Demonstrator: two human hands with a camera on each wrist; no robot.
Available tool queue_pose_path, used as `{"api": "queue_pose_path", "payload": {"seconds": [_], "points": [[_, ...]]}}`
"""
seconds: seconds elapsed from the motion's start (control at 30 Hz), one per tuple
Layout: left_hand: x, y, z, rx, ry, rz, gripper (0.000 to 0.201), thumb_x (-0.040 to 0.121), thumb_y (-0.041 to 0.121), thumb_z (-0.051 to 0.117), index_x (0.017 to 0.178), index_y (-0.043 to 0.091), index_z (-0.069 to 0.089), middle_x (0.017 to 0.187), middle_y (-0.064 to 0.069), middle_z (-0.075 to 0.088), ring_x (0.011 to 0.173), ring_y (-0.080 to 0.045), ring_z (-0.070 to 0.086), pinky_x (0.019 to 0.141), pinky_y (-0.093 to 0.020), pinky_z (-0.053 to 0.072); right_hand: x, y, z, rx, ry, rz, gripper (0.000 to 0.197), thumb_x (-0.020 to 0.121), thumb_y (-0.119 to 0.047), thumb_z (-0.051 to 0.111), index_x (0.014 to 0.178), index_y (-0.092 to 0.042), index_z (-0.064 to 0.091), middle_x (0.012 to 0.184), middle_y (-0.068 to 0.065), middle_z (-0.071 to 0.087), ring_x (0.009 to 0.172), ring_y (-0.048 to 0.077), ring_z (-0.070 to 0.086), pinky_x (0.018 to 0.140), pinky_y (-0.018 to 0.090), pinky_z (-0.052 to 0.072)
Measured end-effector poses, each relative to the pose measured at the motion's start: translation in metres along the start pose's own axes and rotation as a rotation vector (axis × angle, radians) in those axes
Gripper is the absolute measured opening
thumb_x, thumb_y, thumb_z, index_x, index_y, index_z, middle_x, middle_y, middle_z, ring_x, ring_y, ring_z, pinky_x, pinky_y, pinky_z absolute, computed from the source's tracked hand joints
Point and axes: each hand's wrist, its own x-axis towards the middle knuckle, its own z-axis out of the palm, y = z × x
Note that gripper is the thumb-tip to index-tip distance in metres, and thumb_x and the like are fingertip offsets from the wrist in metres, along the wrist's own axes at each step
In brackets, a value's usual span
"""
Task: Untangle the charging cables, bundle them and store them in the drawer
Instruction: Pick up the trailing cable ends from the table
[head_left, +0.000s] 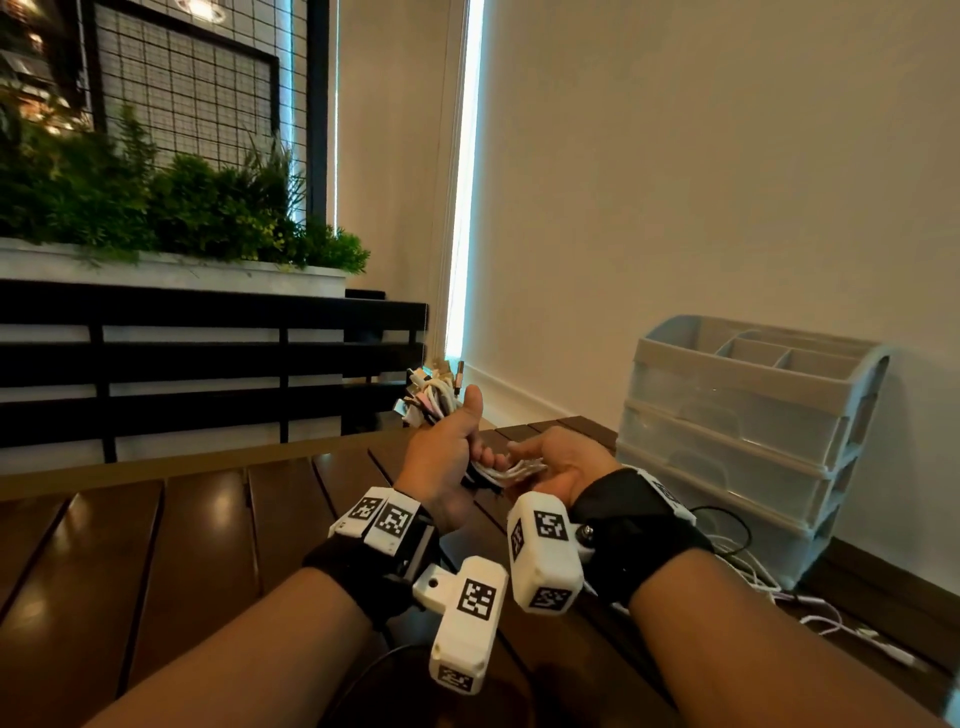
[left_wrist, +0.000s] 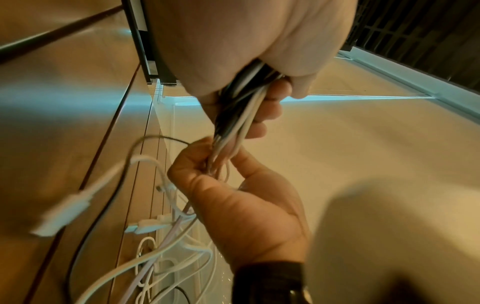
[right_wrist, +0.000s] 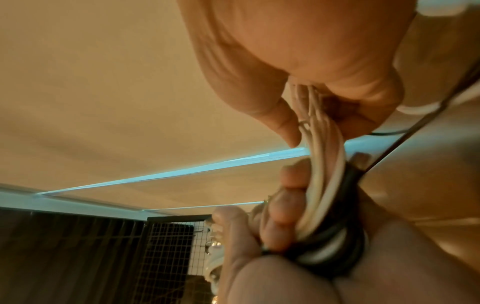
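Hands are bundling charging cables (head_left: 434, 397) at the centre of the frame: the left hand (head_left: 447, 452) is gripping the gathered cables in a fist while the right hand (head_left: 563, 462) is pinching the loose strands just beside it. Bundling looks under way; next, trailing ends need gathering before going into the drawer unit (head_left: 737, 441) at right.

A dark wooden slatted worktop (head_left: 171, 525) carries a pale plastic drawer unit (head_left: 737, 441) against the wall, with loose white cable ends (head_left: 810, 618) trailing beside its base.
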Motion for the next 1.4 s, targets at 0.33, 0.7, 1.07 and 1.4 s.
{"api": "queue_pose_path", "payload": {"seconds": [0.33, 0.7, 1.07, 1.4], "points": [[0.002, 0.001, -0.007, 0.268, -0.057, -0.080, 0.038, 0.090, 0.034, 0.066, 0.064, 0.011, 0.050, 0.043, -0.001, 0.038, 0.037, -0.014, 0.041, 0.049, -0.028, 0.041, 0.013, -0.004, -0.003, -0.703, 0.038, -0.218, 0.017, 0.093, 0.002, 0.047, 0.099, -0.006, 0.061, 0.086, 0.014, 0.063, 0.067, 0.019, 0.059, 0.052, 0.024, 0.038], [0.012, 0.000, -0.020, 0.315, -0.026, -0.218, 0.033, 0.087, 0.047, 0.065, 0.094, 0.014, 0.063, 0.066, -0.008, 0.067, 0.071, -0.030, 0.064, 0.089, -0.061, 0.049, 0.023, 0.006, -0.010, -0.766, 0.035, -0.456, 0.018, 0.087, 0.010, 0.056, 0.092, -0.006, 0.062, 0.084, 0.019, 0.066, 0.065, 0.021, 0.065, 0.049, 0.025, 0.046], [0.019, -0.008, -0.034, 0.377, -0.099, -0.233, 0.055, 0.079, 0.045, 0.070, 0.116, 0.007, 0.062, 0.082, -0.017, 0.070, 0.070, -0.033, 0.069, 0.055, -0.035, 0.053, 0.031, 0.023, -0.007, -0.871, -0.105, -0.597, 0.023, 0.084, 0.006, 0.063, 0.107, 0.002, 0.059, 0.097, 0.031, 0.065, 0.074, 0.037, 0.062, 0.053, 0.032, 0.051], [0.016, -0.009, -0.031, 0.409, -0.136, -0.205, 0.055, 0.081, 0.043, 0.069, 0.118, 0.004, 0.056, 0.074, -0.017, 0.068, 0.058, -0.029, 0.066, 0.050, -0.033, 0.053, 0.041, 0.022, -0.014, -0.961, -0.193, -0.581, 0.031, 0.086, -0.004, 0.062, 0.114, -0.011, 0.052, 0.104, 0.019, 0.064, 0.088, 0.035, 0.067, 0.079, 0.049, 0.057]]}}
